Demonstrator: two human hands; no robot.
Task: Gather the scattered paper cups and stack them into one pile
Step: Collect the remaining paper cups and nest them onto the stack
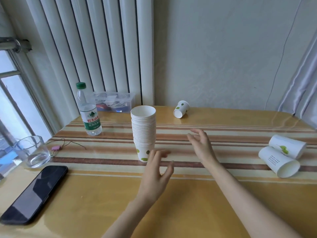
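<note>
Green-labelled bottle [89, 110] reads 农夫山泉; left hand [154, 176] and right hand [201, 145] spread, holding nothing.

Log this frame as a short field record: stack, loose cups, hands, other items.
stack: upright cup stack, table centre
loose cups: three on their sides; far cup, two touching at right, rear cup and front cup
left hand: open, empty, beside stack base
right hand: open, empty
other items: bottle, glass, phone
</note>
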